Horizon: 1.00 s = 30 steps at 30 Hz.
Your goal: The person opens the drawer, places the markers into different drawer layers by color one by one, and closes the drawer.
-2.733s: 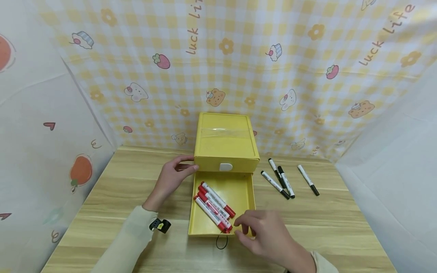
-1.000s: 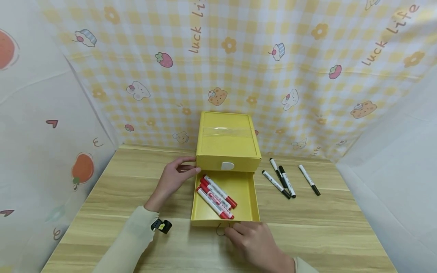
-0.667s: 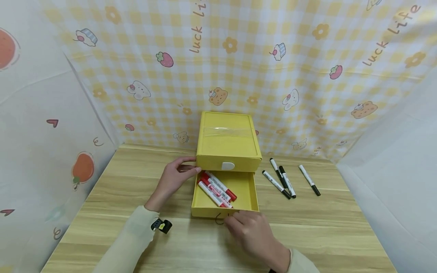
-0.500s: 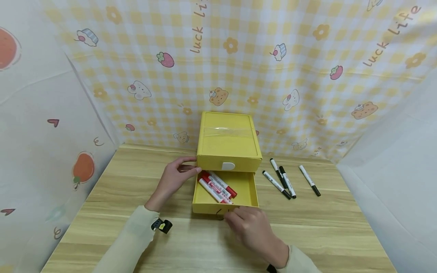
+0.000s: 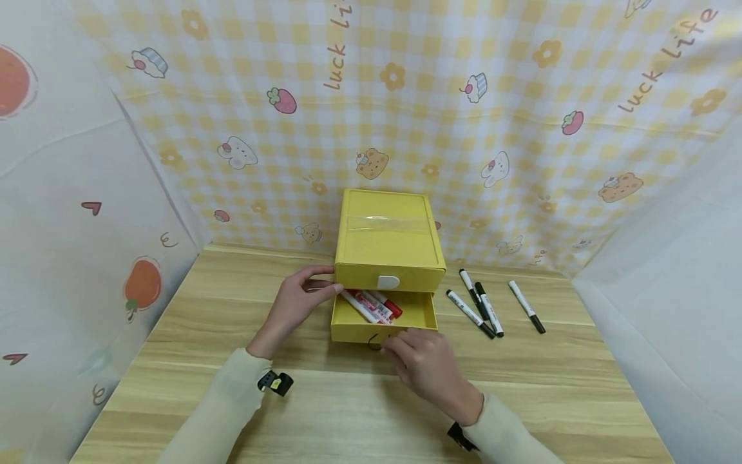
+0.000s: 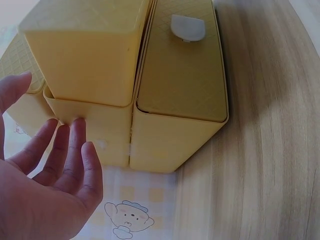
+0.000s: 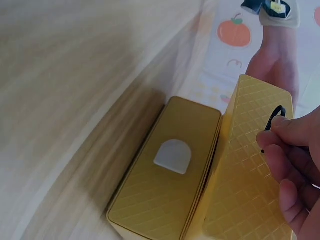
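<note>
A yellow drawer cabinet (image 5: 387,235) stands against the back cloth with one drawer (image 5: 350,332) pulled part way out. Inside that drawer lie several red-capped markers (image 5: 371,308), partly hidden under the drawer above. My right hand (image 5: 426,364) is at the drawer's front; the right wrist view shows its thumb and fingers pinching the black loop pull (image 7: 276,117). My left hand (image 5: 292,309) is against the cabinet's left side, thumb near the front edge. In the left wrist view, the left hand's slightly bent fingers (image 6: 75,145) touch the cabinet's side, wrapped round nothing.
Several black-capped markers (image 5: 476,309) lie on the wooden table (image 5: 556,374), right of the cabinet. Closed drawers with white tabs sit above, with tab (image 5: 388,282), and below, with tab (image 7: 173,156). Patterned cloth (image 5: 406,122) rises behind, and white sheets flank the table.
My right hand has gone from above the drawer's front right corner to the loop pull. The drawer has slid inward, carrying the red markers further under cover. My left hand has stayed at the cabinet's side.
</note>
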### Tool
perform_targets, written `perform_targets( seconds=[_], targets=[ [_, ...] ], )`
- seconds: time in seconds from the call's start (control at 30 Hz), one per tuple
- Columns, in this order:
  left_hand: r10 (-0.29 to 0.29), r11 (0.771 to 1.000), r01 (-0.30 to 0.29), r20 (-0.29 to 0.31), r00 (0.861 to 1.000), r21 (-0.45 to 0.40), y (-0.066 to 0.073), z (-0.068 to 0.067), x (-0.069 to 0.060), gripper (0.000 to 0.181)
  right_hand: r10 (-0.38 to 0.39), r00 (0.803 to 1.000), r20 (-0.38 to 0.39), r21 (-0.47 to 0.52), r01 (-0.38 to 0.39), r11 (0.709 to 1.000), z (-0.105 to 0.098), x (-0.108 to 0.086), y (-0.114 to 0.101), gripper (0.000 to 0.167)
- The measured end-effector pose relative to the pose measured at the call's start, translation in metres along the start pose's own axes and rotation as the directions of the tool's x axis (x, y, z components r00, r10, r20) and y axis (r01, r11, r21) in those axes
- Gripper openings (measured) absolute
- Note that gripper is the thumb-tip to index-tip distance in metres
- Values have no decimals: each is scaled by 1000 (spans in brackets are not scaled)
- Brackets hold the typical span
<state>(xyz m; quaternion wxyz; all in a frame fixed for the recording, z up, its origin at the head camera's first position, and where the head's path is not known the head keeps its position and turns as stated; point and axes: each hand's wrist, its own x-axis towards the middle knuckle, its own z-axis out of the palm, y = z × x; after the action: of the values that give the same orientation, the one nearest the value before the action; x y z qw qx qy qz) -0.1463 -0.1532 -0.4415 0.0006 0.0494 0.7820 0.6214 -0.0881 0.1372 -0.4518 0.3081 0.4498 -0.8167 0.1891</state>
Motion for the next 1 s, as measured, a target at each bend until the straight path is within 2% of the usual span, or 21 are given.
perform_targets(
  seconds=[0.27,1.0],
  targets=[
    [0,1000,0,-7,1000,4,1,0,0,50,8,1000,-10,9,-8,1000,9,7,15,7],
    [14,1000,-14,-5,1000,8,2,0,-2,50,54,998,-42,-40,-56,998,23,20,43,15]
  ],
)
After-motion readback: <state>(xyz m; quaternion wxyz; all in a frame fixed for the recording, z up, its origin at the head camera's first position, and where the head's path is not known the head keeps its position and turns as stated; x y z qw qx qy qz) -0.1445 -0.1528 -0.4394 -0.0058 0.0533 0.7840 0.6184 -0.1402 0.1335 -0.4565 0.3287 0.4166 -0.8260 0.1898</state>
